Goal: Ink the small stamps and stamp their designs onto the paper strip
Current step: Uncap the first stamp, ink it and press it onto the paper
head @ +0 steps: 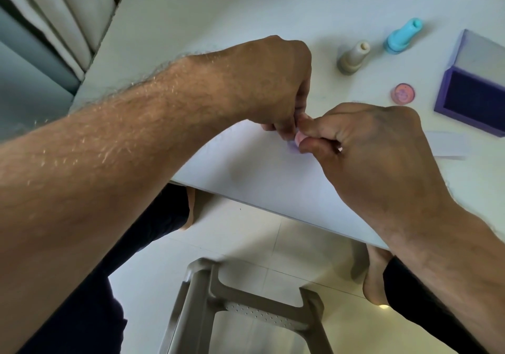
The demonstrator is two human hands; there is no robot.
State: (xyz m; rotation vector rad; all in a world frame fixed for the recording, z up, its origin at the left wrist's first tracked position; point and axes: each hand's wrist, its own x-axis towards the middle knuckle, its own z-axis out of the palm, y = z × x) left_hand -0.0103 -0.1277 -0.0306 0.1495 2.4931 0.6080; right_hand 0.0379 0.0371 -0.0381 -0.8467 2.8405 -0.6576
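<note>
Head view: right hand [363,146] pinches pink stamp [298,138]; left hand [276,86] fingertips alongside.

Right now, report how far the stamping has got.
Done: nothing confirmed, only a faint purple mark by the fingertips. In hand: the right hand presses a small pink stamp onto the white paper strip, which the left hand steadies. Left: the grey stamp and turquoise stamp stand unused near the open purple ink pad.
</note>
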